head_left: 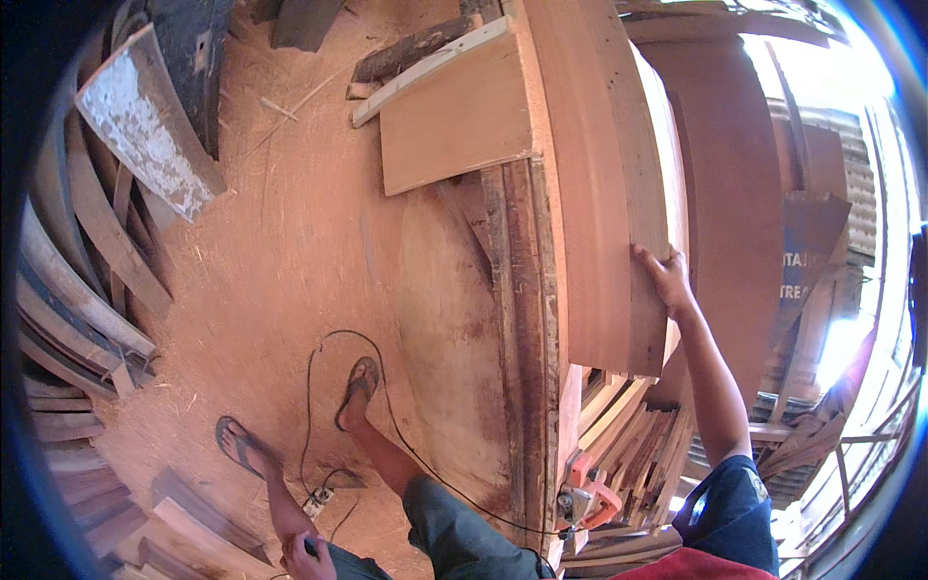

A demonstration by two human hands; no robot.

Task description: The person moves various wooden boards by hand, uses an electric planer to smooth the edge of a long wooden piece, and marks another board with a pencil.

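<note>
My right hand (667,275) is closed on the far edge of a long, wide wooden board (599,193), with the thumb lying on its upper side. The fingers beyond that edge are mostly hidden. The board lies along a rough wooden workbench (522,338), its near end squared off. Down at the lower left, beside my thigh, my left hand (307,556) is curled. A dark patch shows between its thumb and fingers, too small to make out. An orange power tool (588,498) rests near the bench's closer end, apart from both hands.
A black cord (309,387) loops over the sawdust-covered floor (261,319) around my foot, near a small socket block (317,501). Timber offcuts (97,261) are piled on the left. Wood strips (628,435) lie right of the bench. A plywood piece (454,116) juts from its left side.
</note>
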